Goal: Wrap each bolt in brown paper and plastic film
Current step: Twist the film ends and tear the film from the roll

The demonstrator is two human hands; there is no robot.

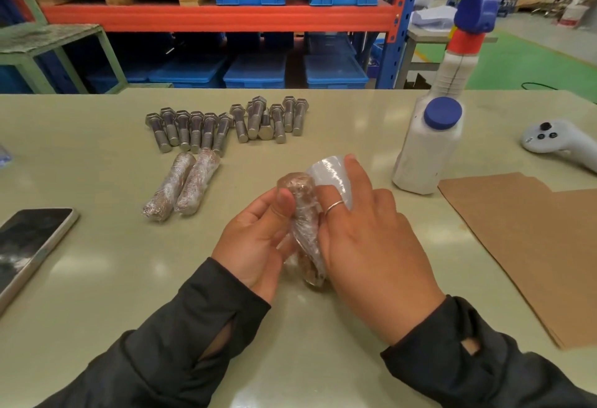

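A bolt wrapped in brown paper and clear film [303, 233] stands tilted between my hands above the table. My left hand [255, 239] grips it, thumb pressed near its top. My right hand [371, 246] holds a small roll of plastic film [329, 175] against the bolt's far side, fingers curled over the roll. Two finished wrapped bolts [182, 186] lie side by side to the left. Behind them, several bare steel bolts [226, 125] lie in a loose row. A stack of brown paper sheets [533, 246] lies at the right.
A white bottle with a blue cap [429, 149] and a spray bottle [465, 52] stand at the right rear. A white controller [555, 142] lies far right. A phone [29, 243] rests at the left edge. Blue crates fill racks behind the table [97, 278].
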